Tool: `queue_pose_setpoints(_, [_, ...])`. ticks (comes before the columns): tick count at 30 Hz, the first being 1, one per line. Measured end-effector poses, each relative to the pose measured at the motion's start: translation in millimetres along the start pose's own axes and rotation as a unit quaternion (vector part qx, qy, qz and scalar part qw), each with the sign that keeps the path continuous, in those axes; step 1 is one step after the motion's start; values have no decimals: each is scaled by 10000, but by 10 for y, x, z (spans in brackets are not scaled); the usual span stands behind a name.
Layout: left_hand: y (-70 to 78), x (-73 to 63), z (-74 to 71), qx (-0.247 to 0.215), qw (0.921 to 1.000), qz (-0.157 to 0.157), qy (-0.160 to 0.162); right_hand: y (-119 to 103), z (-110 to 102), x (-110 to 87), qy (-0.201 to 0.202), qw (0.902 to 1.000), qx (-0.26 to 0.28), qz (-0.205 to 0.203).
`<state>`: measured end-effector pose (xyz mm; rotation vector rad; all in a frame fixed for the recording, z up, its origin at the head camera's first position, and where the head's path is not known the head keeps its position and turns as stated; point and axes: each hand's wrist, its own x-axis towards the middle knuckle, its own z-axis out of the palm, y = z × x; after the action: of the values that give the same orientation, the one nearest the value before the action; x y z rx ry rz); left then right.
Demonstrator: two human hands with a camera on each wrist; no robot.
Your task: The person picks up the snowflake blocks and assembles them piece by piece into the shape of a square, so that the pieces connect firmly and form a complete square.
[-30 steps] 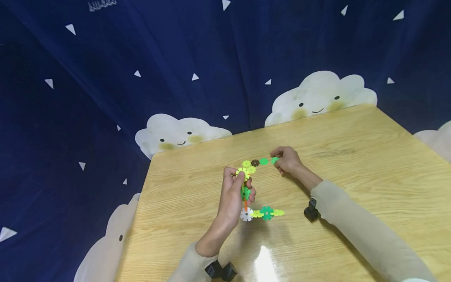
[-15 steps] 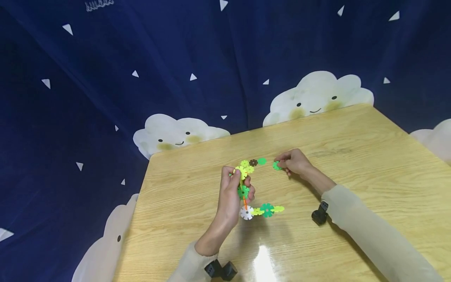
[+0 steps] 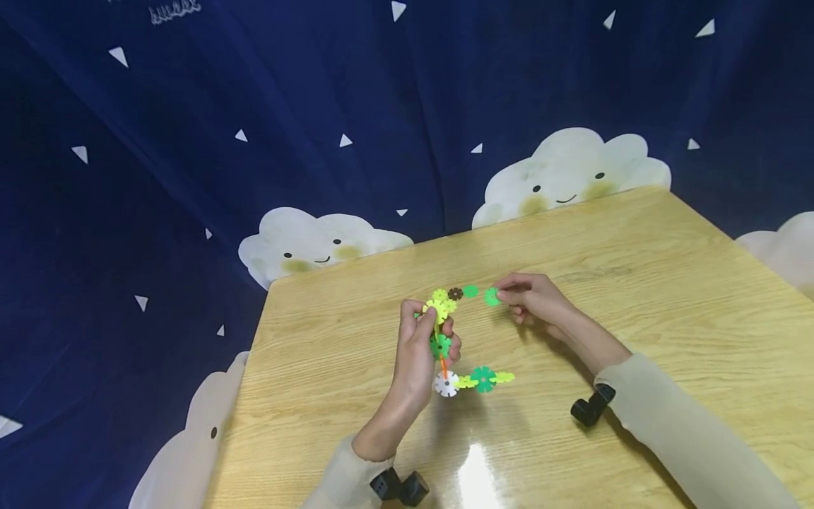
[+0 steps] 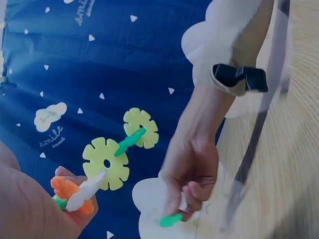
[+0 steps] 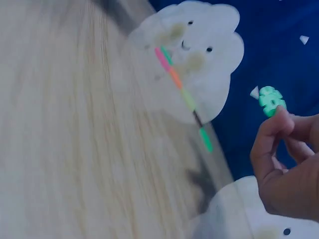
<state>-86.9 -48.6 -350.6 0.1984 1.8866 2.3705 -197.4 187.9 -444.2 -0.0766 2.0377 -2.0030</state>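
Note:
My left hand holds a chain of slotted snowflake discs by a yellow disc, the thumb pressed on its face. Below the thumb the chain runs through a green disc to a white disc, then sideways through yellow and green discs. Its upper arm goes right past a brown disc to a green end disc. My right hand pinches a loose green disc between thumb and fingers, a short gap right of that end. In the right wrist view the chain's end appears edge-on.
A wooden table lies under both hands. Behind it hangs a dark blue curtain with white triangles and smiling clouds. Each sleeve carries a black wrist camera, one on the left and one on the right.
My right hand has drawn back to the right and turned, so the loose green disc now faces the camera more. In the last half second the disc has edged left. The left hand stays nearly still.

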Motion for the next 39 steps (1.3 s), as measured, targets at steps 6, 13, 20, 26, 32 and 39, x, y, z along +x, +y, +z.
queue_pose_setpoints(6, [-5, 3, 12, -87, 9999, -48, -62, -206, 158, -249, 28, 9977, 467, -484])
queue_pose_setpoints(13, [0, 4, 37, -102, 9998, -75, -162, -440, 316, -483, -150, 9915, 666, -1109])
queue_pose_setpoints(20, [12, 0, 54, -75, 9997, -87, -229, -591, 416, -628, -314, 9843, 607, -1627])
queue_pose_setpoints(26, [19, -6, 54, 38, 9996, -71, -272, -646, 446, -706, -377, 9815, 637, -1765])
queue_pose_setpoints(32, [17, -13, 52, 52, 9997, -116, -230, -670, 474, -772, -365, 9790, 471, -1951])
queue_pose_setpoints(39, [14, -4, 75, 88, 9997, -126, -198, -710, 548, -851, -42, 9681, -290, -2490])
